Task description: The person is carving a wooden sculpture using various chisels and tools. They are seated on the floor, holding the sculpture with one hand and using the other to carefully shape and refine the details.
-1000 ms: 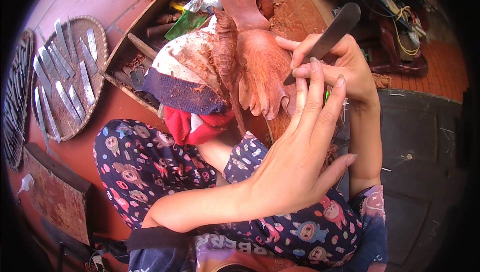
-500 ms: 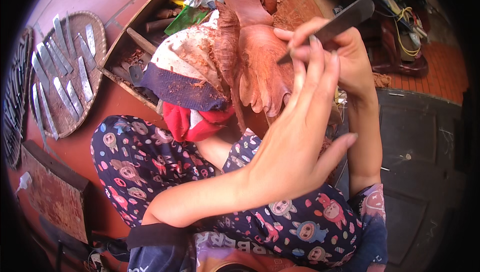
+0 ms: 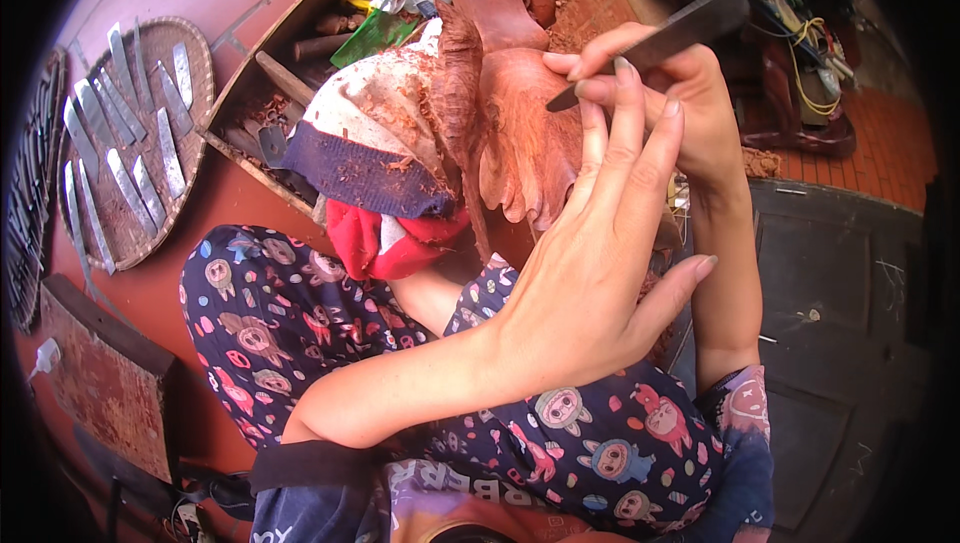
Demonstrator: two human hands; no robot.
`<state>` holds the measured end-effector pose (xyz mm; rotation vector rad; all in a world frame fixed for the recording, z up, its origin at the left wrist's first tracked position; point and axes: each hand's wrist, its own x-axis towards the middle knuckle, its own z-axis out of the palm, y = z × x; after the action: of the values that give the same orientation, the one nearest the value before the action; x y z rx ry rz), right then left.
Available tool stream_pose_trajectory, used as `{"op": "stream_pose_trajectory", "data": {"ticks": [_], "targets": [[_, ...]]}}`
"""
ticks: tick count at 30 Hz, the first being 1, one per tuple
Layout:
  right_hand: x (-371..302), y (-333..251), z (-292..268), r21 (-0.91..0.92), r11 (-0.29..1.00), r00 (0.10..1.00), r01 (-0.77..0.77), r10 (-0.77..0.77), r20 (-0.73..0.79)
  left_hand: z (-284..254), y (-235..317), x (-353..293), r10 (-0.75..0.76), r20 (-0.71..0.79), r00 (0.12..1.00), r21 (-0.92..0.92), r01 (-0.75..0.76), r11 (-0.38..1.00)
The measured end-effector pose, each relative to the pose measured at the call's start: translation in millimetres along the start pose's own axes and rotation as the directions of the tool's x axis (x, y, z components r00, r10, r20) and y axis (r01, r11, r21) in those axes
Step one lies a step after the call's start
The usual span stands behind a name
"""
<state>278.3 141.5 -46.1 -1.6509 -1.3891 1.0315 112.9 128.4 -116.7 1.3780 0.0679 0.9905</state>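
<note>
In my right hand point(image 3: 700, 113) is a flat, dark metal carving chisel point(image 3: 690, 28). Its fingers close round the blade, whose narrow tip points down and left above a reddish carved wood piece point(image 3: 522, 128). My left hand point(image 3: 590, 278) reaches across with its fingers stretched out and thumb apart. Its fingertips are close to the chisel's tip and the right hand's fingers; whether they touch the blade I cannot tell. Wavy, folded carving shows along the wood's lower part. Against its left side rests a bundled cloth point(image 3: 375, 138) of white, navy and red, sprinkled with shavings.
A wooden tray point(image 3: 255, 63) with tools and shavings sits beyond the cloth. On the left, a round woven basket point(image 3: 140, 28) carries several metal blades. A worn wooden block point(image 3: 110, 383) lies below it. Dark panelled boards point(image 3: 830, 313) are on the right; cables point(image 3: 815, 93) lie farther back.
The chisel and right hand have shifted slightly left and up. My left hand has moved a little along with them, fingers still stretched out. The carved wood stays in place.
</note>
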Motion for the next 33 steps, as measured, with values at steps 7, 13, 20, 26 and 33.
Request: {"op": "stream_pose_trajectory", "data": {"ticks": [7, 13, 20, 26, 33], "targets": [[0.4, 6.3, 3.0, 0.061, 0.998, 0.999, -0.026, 0.028, -0.039, 3.4, 0.4, 0.2, 0.006, -0.016, 1.000, 0.031, -0.006, 0.999], [-3.3, 13.4, -8.8, 0.023, 0.998, 0.982, 0.052, -0.055, 0.180, 6.8, 8.5, -11.4, -0.025, 0.024, 0.999, 0.024, 0.025, 0.999], [-13.2, 11.3, -11.2, -0.013, 0.998, 0.987, 0.064, -0.061, 0.149, 13.3, 14.0, -17.2, -0.046, 0.092, 0.995, -0.021, 0.048, 0.999], [-12.3, 6.2, -9.4, -0.003, 0.998, 0.993, 0.056, -0.055, 0.105, 6.6, 1.5, -4.8, -0.004, 0.053, 0.999, -0.044, 0.006, 0.999], [-11.2, -0.1, 2.5, -0.101, 0.995, 1.000, 0.011, -0.012, -0.010, 6.5, -0.6, -2.2, 0.041, -0.011, 0.999, -0.031, -0.041, 0.999]]}}
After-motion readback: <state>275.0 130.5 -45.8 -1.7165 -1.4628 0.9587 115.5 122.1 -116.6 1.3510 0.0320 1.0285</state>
